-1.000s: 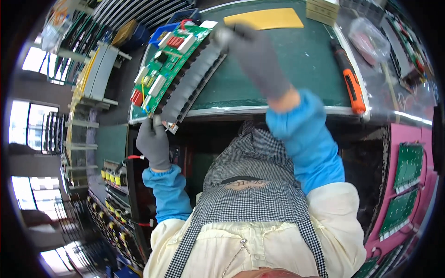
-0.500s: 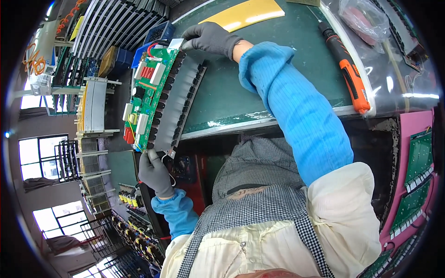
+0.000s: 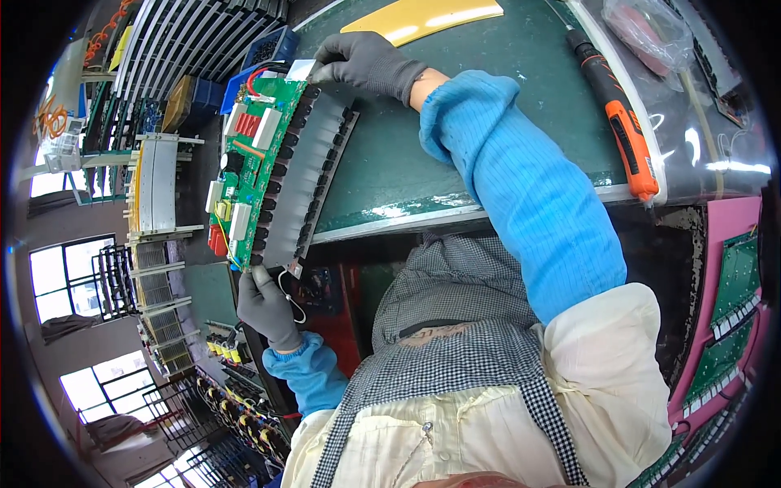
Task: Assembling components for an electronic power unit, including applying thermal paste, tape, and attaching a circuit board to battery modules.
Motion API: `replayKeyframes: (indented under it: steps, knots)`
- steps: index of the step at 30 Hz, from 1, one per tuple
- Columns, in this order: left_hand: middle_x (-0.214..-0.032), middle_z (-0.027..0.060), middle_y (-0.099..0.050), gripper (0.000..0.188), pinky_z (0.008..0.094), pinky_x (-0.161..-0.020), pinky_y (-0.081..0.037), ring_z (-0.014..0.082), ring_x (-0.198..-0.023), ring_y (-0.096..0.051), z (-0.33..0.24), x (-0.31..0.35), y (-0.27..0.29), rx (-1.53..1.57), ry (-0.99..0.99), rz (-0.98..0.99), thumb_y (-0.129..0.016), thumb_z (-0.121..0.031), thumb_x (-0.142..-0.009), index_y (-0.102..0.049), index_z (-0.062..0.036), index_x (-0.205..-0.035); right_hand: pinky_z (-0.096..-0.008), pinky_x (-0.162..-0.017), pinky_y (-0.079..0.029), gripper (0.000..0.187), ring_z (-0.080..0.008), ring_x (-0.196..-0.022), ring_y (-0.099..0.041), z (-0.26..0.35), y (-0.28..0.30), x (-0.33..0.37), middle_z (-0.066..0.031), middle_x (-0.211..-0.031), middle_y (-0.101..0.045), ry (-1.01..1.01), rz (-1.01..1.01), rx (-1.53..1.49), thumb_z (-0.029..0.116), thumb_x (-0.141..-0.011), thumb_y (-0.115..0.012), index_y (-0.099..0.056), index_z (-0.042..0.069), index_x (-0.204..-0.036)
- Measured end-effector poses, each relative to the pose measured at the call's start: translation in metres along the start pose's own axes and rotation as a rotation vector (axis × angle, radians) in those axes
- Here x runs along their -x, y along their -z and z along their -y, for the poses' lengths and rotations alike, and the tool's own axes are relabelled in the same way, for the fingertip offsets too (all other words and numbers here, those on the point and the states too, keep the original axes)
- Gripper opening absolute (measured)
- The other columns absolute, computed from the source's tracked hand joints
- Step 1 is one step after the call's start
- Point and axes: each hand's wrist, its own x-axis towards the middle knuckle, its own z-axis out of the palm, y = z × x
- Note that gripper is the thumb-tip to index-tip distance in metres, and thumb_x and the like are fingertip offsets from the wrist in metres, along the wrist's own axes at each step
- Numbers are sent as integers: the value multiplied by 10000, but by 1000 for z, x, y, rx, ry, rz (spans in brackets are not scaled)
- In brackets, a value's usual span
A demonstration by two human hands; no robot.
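A long green circuit board is held lengthwise at the left end of the workbench, tilted. It carries red and white blocks, a black round part and wires. Along its right side runs a grey metal heat sink with rows of black parts. My left hand, in a grey glove, has its fingers closed on the board's near end, beside a thin white cable. My gloved right hand grips the far end, next to a white piece there. Its fingertips are partly hidden behind that end.
An orange and black electric screwdriver lies at the right of the green bench. A yellow sheet lies at its far side. Blue bins and racks of boards stand left. A pink rack holds boards at right.
The board with its heat sink has shifted slightly to the left, and both hands have moved with it. Their hold looks the same.
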Motion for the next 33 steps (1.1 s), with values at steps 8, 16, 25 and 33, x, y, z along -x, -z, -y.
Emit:
replayKeyframes:
  steps: [8, 16, 25, 33]
  knots:
    - [-657, 74, -627, 292, 321, -554, -441, 130, -586, -522, 11, -1, 1, -25, 6, 8, -584, -232, -1002, -659, 10, -857, -316, -865, -514, 320, -200, -925, -670, 5, 3, 6, -80, -968, -726, -26, -12, 18, 306, -825, -770, -720, 85, -1051]
    - [-665, 77, -622, 265, 314, -569, -450, 123, -604, -520, 16, -2, 2, -9, -14, -14, -590, -207, -997, -666, 21, -886, -315, -853, -516, 316, -197, -916, -668, 7, 3, 2, -99, -968, -724, 2, -21, 33, 293, -828, -765, -721, 69, -1047]
    - [-932, 194, -691, 199, 361, -746, -526, 308, -823, -683, 17, 0, 9, 166, -8, 52, -618, -121, -945, -676, 7, -1087, -280, -783, -527, 270, -147, -913, -655, 11, 43, 7, -60, -1021, -708, -5, -183, -270, 173, -916, -651, -694, 27, -1139]
    - [-1016, 235, -683, 321, 381, -850, -531, 341, -946, -690, 40, 18, 24, 434, -15, 60, -572, -8, -828, -659, 55, -1131, -293, -841, -511, 250, -142, -925, -635, 156, -9, 100, -61, -1002, -687, 74, -12, -303, 174, -942, -640, -679, 1, -1118]
